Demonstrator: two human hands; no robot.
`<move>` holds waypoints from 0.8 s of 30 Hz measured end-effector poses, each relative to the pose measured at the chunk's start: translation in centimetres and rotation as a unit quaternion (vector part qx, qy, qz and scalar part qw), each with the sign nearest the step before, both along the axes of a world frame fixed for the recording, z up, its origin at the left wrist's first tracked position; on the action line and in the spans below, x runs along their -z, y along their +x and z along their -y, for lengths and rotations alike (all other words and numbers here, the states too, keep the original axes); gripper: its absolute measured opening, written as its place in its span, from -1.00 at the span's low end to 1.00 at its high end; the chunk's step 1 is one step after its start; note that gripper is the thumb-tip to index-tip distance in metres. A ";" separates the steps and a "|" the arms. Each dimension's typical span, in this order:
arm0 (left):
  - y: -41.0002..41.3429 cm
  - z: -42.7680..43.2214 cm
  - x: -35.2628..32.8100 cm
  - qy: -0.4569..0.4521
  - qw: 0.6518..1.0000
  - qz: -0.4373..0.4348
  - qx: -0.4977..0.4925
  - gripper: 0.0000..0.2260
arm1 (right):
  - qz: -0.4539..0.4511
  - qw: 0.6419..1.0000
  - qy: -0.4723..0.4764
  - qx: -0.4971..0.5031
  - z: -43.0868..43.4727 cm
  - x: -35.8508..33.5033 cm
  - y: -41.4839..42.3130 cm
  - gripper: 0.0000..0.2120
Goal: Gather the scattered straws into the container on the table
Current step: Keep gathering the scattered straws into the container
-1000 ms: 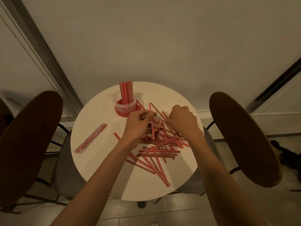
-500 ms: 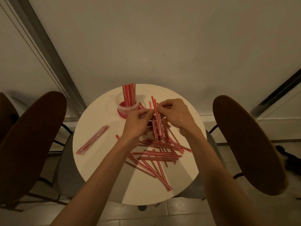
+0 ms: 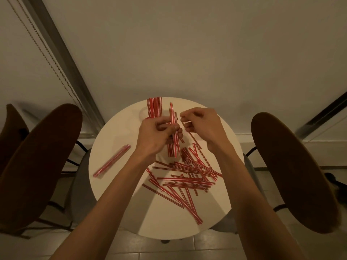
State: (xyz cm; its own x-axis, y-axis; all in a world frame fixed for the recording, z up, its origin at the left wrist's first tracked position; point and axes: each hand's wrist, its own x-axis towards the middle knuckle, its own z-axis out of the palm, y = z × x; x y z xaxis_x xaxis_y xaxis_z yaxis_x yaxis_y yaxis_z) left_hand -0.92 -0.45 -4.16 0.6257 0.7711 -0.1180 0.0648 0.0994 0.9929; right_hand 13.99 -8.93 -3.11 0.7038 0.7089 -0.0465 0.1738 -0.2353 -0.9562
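I observe a round white table (image 3: 116, 166) seen from above, with both bare forearms reaching in from 6 o'clock. The left hand (image 3: 155, 136) is closed around a small bundle of red-and-white straws (image 3: 174, 145), held roughly upright near the table's centre-top. The right hand (image 3: 202, 124) sits just beside it at 3 o'clock of the bundle, fingers curled narrow; I cannot tell whether it grips anything. The container (image 3: 143, 114) stands at 12 o'clock on the table, mostly hidden behind the left hand, with a sheaf of standing straws (image 3: 154, 107) rising from it. The scattered straws (image 3: 187, 179) lie crisscrossed on the table between 3 and 6 o'clock, overlapping one another. One wrapped pack of straws (image 3: 112, 160) lies apart at 9 o'clock, angled. A dark chair (image 3: 37, 162) stands at the left of the table and another chair (image 3: 293, 169) at the right.
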 end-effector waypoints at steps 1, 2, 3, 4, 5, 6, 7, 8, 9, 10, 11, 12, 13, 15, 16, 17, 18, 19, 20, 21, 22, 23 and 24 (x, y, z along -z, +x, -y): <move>-0.1 -0.5 -0.4 0.000 1.000 0.004 -0.013 -0.83 | 0.017 1.000 -0.010 0.001 -0.4 0.2 0.4 -0.81; -0.1 -1.0 -0.9 0.002 1.000 0.009 -0.024 -0.83 | 0.036 0.999 -0.030 -0.012 -0.8 0.4 0.7 -0.76; -0.3 -1.6 -1.5 0.008 0.999 0.011 -0.034 -0.83 | 0.051 0.996 -0.058 -0.041 -1.1 0.6 0.9 -0.67; -0.4 -2.3 -2.0 0.014 0.999 0.016 -0.043 -0.82 | 0.061 0.991 -0.087 -0.078 -1.5 0.7 0.9 -0.54; -0.5 -2.9 -2.5 0.023 0.998 0.020 -0.048 -0.82 | 0.068 0.985 -0.116 -0.110 -1.7 0.9 0.7 -0.40; -0.5 -3.6 -2.8 0.033 0.998 0.022 -0.055 -0.82 | 0.076 0.978 -0.140 -0.135 -2.1 1.1 0.5 -0.27; -0.5 -4.4 -3.2 0.047 0.997 0.021 -0.062 -0.81 | 0.084 0.972 -0.155 -0.155 -2.5 1.3 0.2 -0.15; -0.5 -5.3 -3.5 0.061 0.995 0.018 -0.073 -0.80 | 0.091 0.968 -0.163 -0.168 -2.9 1.4 -0.2 -0.05; -0.4 -6.0 -3.7 0.071 0.994 0.014 -0.084 -0.80 | 0.099 0.966 -0.165 -0.173 -3.3 1.5 -0.5 0.02; -0.3 -6.9 -3.9 0.079 0.992 0.015 -0.093 -0.80 | 0.111 0.964 -0.164 -0.175 -3.8 1.6 -0.9 0.08; -0.2 -7.6 -4.0 0.083 0.991 0.017 -0.100 -0.81 | 0.119 0.964 -0.162 -0.176 -4.2 1.7 -1.3 0.12; 0.0 -8.3 -4.1 0.090 0.990 0.020 -0.105 -0.82 | 0.125 0.963 -0.159 -0.178 -4.6 1.6 -1.6 0.14; 0.1 -8.7 -4.1 0.098 0.989 0.018 -0.110 -0.83 | 0.131 0.963 -0.155 -0.176 -4.9 1.5 -1.8 0.15; 0.6 -9.5 -3.8 0.114 0.986 0.008 -0.121 -0.84 | 0.138 0.965 -0.142 -0.173 -5.5 1.4 -2.3 0.13; 0.8 -9.9 -3.4 0.121 0.984 -0.002 -0.127 -0.86 | 0.136 0.966 -0.132 -0.173 -5.8 1.3 -2.4 0.09; 1.1 -10.1 -3.1 0.125 0.983 -0.009 -0.132 -0.87 | 0.132 0.969 -0.123 -0.171 -6.0 1.3 -2.6 0.04; 1.3 -10.3 -2.6 0.129 0.982 -0.016 -0.138 -0.88 | 0.129 0.970 -0.119 -0.170 -6.2 1.2 -2.7 -0.01; 1.5 -10.4 -2.3 0.136 0.980 -0.024 -0.141 -0.90 | 0.127 0.971 -0.117 -0.167 -6.3 1.1 -2.9 -0.04; 1.7 -10.3 -1.9 0.149 0.978 -0.035 -0.141 -0.91 | 0.129 0.971 -0.115 -0.165 -6.4 1.2 -3.0 -0.05; 1.8 -10.3 -1.6 0.168 0.975 -0.052 -0.135 -0.93 | 0.133 0.971 -0.114 -0.161 -6.6 1.3 -3.0 -0.06; 1.9 -10.2 -1.2 0.193 0.970 -0.078 -0.127 -0.93 | 0.138 0.971 -0.114 -0.159 -6.8 1.4 -3.0 -0.08; 2.0 -10.0 -0.9 0.221 0.962 -0.110 -0.119 -0.92 | 0.144 0.970 -0.113 -0.158 -6.9 1.4 -3.0 -0.11; 2.0 -9.9 -0.6 0.248 0.951 -0.144 -0.114 -0.90 | 0.149 0.970 -0.115 -0.156 -7.0 1.6 -3.0 -0.13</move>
State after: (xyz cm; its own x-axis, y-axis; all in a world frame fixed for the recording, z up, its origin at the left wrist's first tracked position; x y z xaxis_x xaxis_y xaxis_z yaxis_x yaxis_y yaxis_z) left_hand 1.07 9.41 -3.53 0.4318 0.8887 0.1542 0.3743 -0.3321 0.8658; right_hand 10.99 -1.93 -4.67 0.4630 0.8845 -0.0567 0.5310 -0.3280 -0.7813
